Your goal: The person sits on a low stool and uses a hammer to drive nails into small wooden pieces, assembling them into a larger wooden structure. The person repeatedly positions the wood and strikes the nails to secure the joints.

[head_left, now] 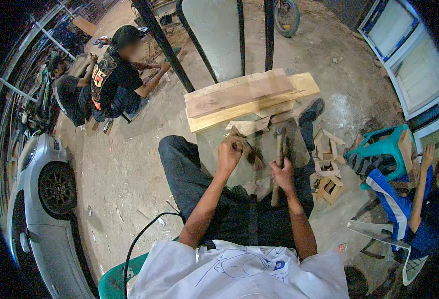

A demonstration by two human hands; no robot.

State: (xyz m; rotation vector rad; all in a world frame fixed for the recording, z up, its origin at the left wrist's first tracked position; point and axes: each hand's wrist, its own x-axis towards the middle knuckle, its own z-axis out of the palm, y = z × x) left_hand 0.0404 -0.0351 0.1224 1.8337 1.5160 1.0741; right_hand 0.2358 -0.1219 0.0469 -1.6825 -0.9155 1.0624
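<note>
My right hand [282, 175] is wrapped round the wooden handle of a hammer [279, 149], its head pointing away from me. Left of it, the fingers of my left hand [230, 154] are pinched together beside small wooden pieces; what exactly they grip is too small to make out. Both hands are over a chair seat [212, 144] between my knees. Cut flat wood pieces [251, 126] lie on the seat just beyond my left hand. Behind them, a brown board [239, 93] rests with a paler yellow plank [304, 85] across the seat's far part.
Small wooden frames [329, 164] sit on the ground to the right, near a green plastic stool [386, 149] and a seated person in blue [393, 199]. Two people [115, 84] crouch at the far left. A silver car [50, 229] stands at the left.
</note>
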